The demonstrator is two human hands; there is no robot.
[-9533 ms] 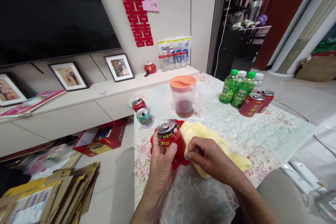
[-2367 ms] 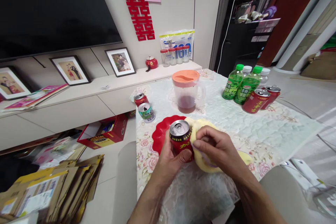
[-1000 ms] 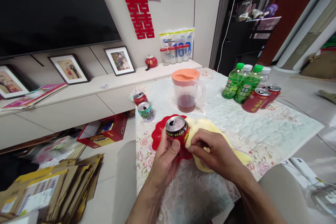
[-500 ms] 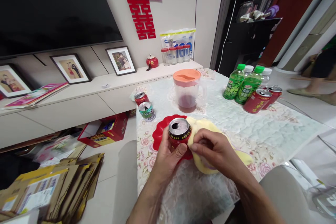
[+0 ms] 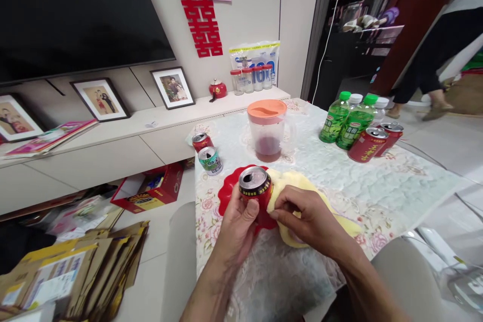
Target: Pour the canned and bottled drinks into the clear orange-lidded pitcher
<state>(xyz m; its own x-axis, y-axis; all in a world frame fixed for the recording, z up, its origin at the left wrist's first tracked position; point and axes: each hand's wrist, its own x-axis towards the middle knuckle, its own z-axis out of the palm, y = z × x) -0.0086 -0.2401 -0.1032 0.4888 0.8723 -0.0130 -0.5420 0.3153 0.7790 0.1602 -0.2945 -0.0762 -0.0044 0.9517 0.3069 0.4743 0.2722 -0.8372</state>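
My left hand [image 5: 241, 226] is wrapped round a red drink can [image 5: 255, 183] with a dark band below its silver top, and the can's mouth is open. Behind and beneath the can lies a red scalloped plate [image 5: 227, 192], partly covered by it. A pale yellow cloth [image 5: 298, 181] spreads to the right, overlapping the plate. My right hand [image 5: 302, 214] pinches the cloth's near edge close to the can's right side. The fingertips of that hand are partly hidden.
A lidded pitcher [image 5: 267, 133] holding brownish-red liquid stands beyond the plate. Two opened cans [image 5: 210, 161] are at the table's left edge. Green-capped bottles [image 5: 354, 126] and red cans [image 5: 368, 145] stand at right. A person [image 5: 433, 45] is on the floor beyond.
The held can has shifted slightly left and tilts more. My right hand stays at the cloth. In the background, the person has come further into view at the right.
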